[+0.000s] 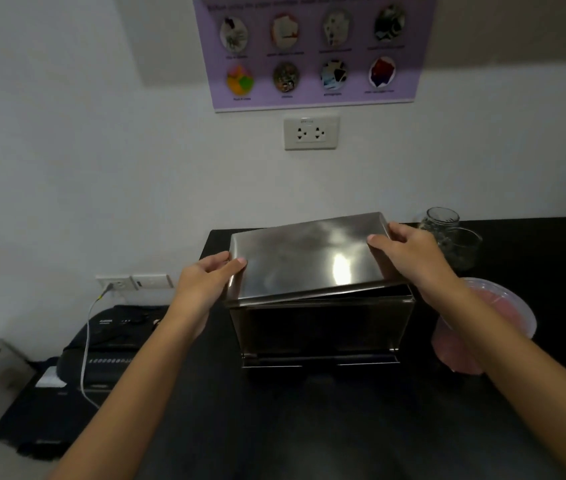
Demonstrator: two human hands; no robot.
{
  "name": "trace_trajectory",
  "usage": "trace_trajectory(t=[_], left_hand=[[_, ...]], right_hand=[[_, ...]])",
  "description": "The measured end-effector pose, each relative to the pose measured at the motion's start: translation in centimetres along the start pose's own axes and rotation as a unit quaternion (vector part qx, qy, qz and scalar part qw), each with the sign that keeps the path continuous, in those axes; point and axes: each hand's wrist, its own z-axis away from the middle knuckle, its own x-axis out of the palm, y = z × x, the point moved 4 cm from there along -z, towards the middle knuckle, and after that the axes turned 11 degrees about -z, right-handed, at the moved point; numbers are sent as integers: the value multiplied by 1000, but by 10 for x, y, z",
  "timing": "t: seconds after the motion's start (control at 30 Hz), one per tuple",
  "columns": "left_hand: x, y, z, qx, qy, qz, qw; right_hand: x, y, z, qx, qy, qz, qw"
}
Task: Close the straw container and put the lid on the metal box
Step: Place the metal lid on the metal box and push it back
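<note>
A shiny metal lid [309, 258] lies tilted over the top of the metal box [319, 327], its near left corner low and its right side raised off the rim. My left hand [205, 278] grips the lid's left edge, thumb on top. My right hand [409, 254] grips the right edge the same way. The box stands on a black counter [309, 427] near the wall. To the right of the box, partly behind my right forearm, stands a pink plastic container with a clear lid [503, 306].
A glass jar [442, 223] and a clear glass [468, 247] stand at the back right. Left of the counter, lower down, sits a black machine [108, 348] with a white cable running to a wall socket [117, 282]. A poster and an outlet hang on the wall.
</note>
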Motion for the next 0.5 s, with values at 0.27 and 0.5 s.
trace_trajectory(t=[0.27,0.5], left_hand=[[3,-6,-6,27,-6,-55,998],[6,-2,-7,49,7,-129,990]], right_hand=[[-1,12,2,17,27,15,999],[-3,14,2,10,52,18,998]])
